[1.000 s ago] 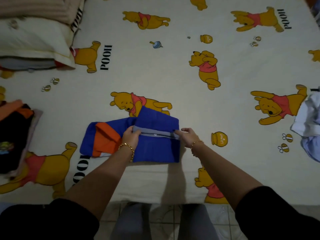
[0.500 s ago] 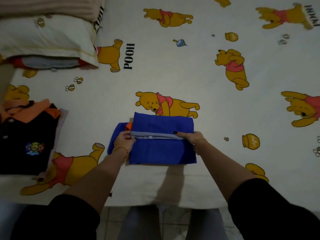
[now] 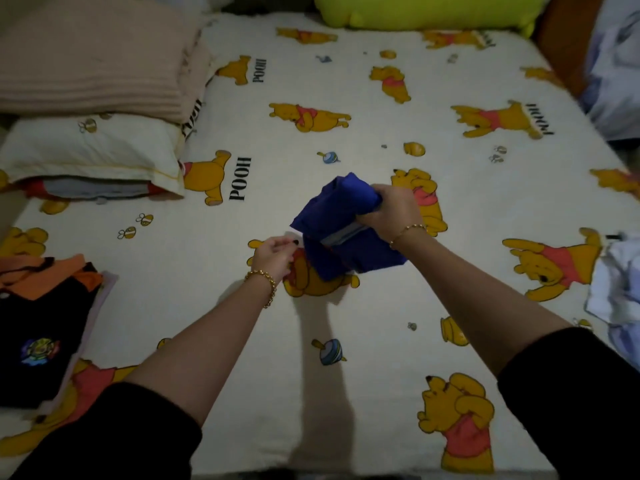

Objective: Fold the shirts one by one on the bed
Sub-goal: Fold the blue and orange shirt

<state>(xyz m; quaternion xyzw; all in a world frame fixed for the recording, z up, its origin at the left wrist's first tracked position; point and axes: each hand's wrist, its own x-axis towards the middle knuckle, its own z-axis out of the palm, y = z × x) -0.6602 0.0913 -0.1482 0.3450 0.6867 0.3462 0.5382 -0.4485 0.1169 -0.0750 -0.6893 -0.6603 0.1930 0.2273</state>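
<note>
Blue shirt [image 3: 332,220]: folded into a thick bundle and held clear of the bed sheet [image 3: 346,375], over the middle of the bed. A shadow is cast on the sheet directly below it. The bundle is tilted, and a pale grey strip [image 3: 341,237] is seen across its near face.

Right hand [image 3: 394,209]: fingers are curled tight over the shirt's upper right edge, with cloth bunched in the fist. The whole bundle is carried by this hand alone. A thin gold bracelet [image 3: 408,230] is worn at the wrist.

Left hand [image 3: 273,259]: placed just left of the shirt, by its lower corner; contact with the cloth cannot be made out. The fingers are loosely curled, thumb near forefinger, and nothing is seen held. Dark polish is noted on the nails, and a gold chain bracelet [image 3: 265,284] at the wrist.

Far left of the shirt and nearer the viewer, a stack of folded garments [image 3: 38,323] is laid, topped by a black one with an orange collar.

Left of the shirt and farther away, a cream pillow [image 3: 93,150] is set, with a folded beige blanket [image 3: 93,64] behind it.

Well beyond the shirt, a yellow-green cushion [image 3: 426,8] is seen.

Far right of the shirt, pale crumpled clothes [image 3: 620,299] are heaped
</note>
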